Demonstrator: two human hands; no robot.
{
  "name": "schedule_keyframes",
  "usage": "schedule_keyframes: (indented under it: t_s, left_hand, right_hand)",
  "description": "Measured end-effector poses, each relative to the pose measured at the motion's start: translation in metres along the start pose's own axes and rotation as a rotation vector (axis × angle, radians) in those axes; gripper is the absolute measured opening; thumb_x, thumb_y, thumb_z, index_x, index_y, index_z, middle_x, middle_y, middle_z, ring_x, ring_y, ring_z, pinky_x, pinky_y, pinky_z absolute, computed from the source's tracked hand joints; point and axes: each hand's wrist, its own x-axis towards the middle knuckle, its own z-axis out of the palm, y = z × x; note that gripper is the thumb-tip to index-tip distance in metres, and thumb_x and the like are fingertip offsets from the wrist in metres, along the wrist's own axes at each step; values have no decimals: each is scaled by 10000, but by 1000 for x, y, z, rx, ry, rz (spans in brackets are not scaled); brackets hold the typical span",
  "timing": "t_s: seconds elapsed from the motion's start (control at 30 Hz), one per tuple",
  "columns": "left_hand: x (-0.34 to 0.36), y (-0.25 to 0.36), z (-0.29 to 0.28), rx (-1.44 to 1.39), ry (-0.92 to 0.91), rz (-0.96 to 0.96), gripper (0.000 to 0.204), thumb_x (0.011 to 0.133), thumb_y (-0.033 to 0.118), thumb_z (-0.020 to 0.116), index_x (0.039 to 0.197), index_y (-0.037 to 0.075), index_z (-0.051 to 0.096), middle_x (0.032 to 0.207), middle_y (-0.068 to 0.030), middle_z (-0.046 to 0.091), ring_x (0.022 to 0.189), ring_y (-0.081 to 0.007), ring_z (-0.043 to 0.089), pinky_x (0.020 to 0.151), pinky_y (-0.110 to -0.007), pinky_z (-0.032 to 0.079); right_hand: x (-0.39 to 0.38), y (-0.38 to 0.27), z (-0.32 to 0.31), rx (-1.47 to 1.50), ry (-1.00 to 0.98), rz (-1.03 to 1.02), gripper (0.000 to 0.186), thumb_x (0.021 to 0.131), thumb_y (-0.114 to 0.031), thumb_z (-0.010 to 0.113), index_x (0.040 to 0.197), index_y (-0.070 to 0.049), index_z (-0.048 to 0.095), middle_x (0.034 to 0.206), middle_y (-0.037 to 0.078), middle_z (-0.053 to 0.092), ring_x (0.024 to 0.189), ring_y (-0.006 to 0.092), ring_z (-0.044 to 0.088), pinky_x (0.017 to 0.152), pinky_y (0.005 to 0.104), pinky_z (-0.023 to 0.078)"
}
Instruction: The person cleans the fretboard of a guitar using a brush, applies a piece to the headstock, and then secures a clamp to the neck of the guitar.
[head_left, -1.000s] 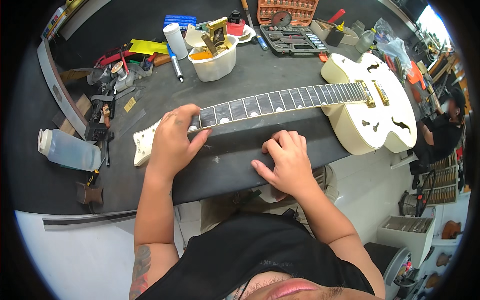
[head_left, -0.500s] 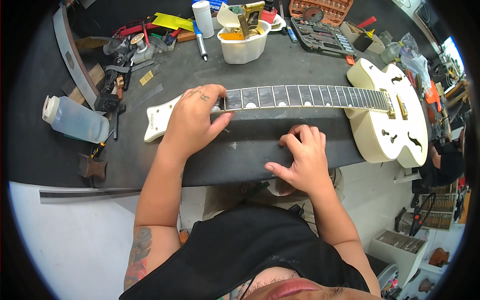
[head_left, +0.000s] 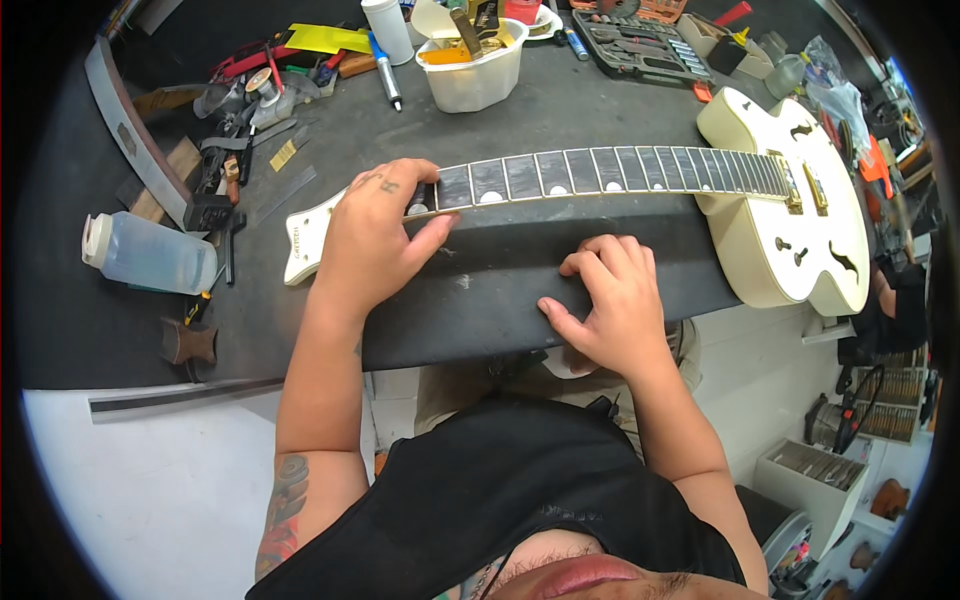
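Note:
A cream hollow-body guitar (head_left: 790, 210) lies flat on the dark workbench (head_left: 520, 110), its body at the right and its white headstock (head_left: 305, 235) at the left. Its dark fretboard (head_left: 600, 172) carries pale inlays and no strings show. My left hand (head_left: 375, 240) clasps the neck just by the headstock, thumb along the near side. My right hand (head_left: 610, 300) rests on the bench's near edge below the neck, fingers curled, holding nothing that I can see.
A white tub of tools (head_left: 475, 65) and a white cylinder (head_left: 388, 28) stand at the back. A clear plastic bottle (head_left: 150, 255) lies at the left beside pliers and small parts. A socket set case (head_left: 635, 45) sits back right. Another person's arm (head_left: 895, 290) shows at the right edge.
The view has tilted down and nearer, so bench and guitar sit higher and larger in frame. My left hand stays on the neck; my right hand stays on the bench edge.

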Motion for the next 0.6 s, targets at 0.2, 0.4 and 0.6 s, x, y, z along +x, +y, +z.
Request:
schedule_keyframes:
  t_s: [0.2,0.4,0.6]
  left_hand:
    - [0,5,-2,15,-18,-58,410,832,64,838,1202,26,666,1116,-150,757,1017,-334,743,919,-387,563]
    - [2,13,4,-57,-8,-121,409,820,40,845,1193,17,679,1082,-142,743,973,-311,714,873,-398,566]
    - [2,12,5,-93,-9,-138,411,828,64,837,1205,1,685,1081,-147,743,965,-295,714,882,-389,563]
  right_hand:
    - [-1,5,-2,10,31,-30,321,761,-251,876,977,-103,690,1054,59,633,1036,304,588,916,429,443]
    - [-5,12,-2,20,46,-25,297,817,-266,853,980,-94,674,1028,62,616,1015,282,576,914,429,452]
    - [-8,13,-2,35,69,-30,302,816,-264,855,977,-89,669,1037,63,617,1017,279,577,922,430,460]
